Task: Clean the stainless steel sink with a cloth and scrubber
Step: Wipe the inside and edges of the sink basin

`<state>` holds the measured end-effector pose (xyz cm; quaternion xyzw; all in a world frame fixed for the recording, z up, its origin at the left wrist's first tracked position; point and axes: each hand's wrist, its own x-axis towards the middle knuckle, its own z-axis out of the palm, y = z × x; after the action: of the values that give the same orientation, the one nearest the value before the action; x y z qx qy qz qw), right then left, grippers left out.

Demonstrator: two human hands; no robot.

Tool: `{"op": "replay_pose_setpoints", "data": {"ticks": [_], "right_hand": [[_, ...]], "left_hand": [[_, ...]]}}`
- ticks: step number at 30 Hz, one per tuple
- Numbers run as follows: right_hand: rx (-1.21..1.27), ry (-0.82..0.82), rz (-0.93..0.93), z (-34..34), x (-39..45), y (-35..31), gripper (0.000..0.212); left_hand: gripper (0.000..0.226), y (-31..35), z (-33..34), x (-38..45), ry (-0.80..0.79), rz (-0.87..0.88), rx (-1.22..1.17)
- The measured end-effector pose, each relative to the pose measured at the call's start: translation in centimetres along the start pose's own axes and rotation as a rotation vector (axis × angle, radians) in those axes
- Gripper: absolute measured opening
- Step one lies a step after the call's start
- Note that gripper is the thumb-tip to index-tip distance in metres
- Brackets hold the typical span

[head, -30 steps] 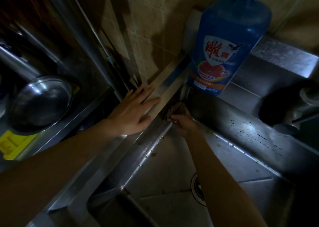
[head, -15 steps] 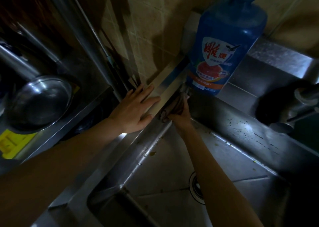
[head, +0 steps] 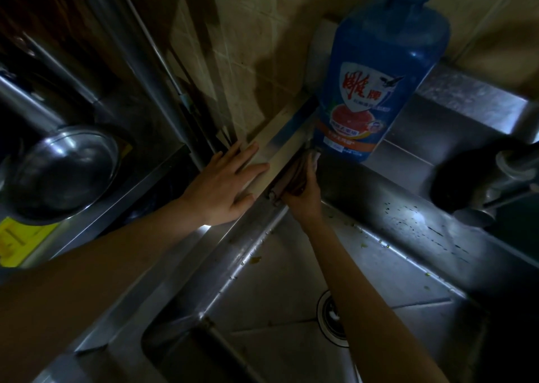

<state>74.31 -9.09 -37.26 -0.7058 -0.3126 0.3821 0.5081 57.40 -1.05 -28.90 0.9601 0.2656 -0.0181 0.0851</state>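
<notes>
The stainless steel sink (head: 291, 289) fills the lower middle of the head view, with a round drain (head: 331, 315) in its floor. My right hand (head: 303, 199) grips a dark, crumpled cloth (head: 294, 175) and presses it into the sink's far corner, just below the blue bottle. My left hand (head: 224, 184) lies flat with straight fingers on the steel ledge (head: 280, 146) along the tiled wall, beside the cloth. No scrubber is in sight.
A big blue detergent bottle (head: 376, 85) stands on the ledge right behind the cloth. A steel bowl (head: 64, 169) sits in a rack at the left. The tap base (head: 507, 175) is at the right. Food specks and water drops dot the rim.
My right hand has pushed the cloth up from the sink's edge into the corner toward the bottle. My left hand has stayed flat on the ledge.
</notes>
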Motion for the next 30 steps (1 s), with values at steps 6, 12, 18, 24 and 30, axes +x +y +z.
{"op": "replay_pose_setpoints", "data": {"ticks": [6, 12, 18, 24, 30], "right_hand": [[0.012, -0.011, -0.005, 0.7, 0.6, 1.9, 0.094], [-0.094, -0.048, 0.117, 1.0, 1.2, 4.4, 0.103], [-0.171, -0.079, 0.128, 0.5, 1.8, 6.0, 0.094], [-0.307, -0.081, 0.173, 0.8, 2.0, 7.1, 0.094], [-0.380, -0.104, 0.186, 0.5, 2.2, 7.6, 0.100]], "left_hand": [[0.063, 0.0, 0.0, -0.1, 0.011, 0.000, -0.002], [0.063, -0.3, 0.2, -0.1, 0.009, -0.002, -0.025], [0.063, -0.4, 0.2, 0.0, -0.007, 0.000, -0.035], [0.066, -0.3, 0.2, -0.1, -0.024, -0.019, -0.058], [0.064, -0.5, 0.4, -0.1, 0.000, -0.001, -0.060]]}}
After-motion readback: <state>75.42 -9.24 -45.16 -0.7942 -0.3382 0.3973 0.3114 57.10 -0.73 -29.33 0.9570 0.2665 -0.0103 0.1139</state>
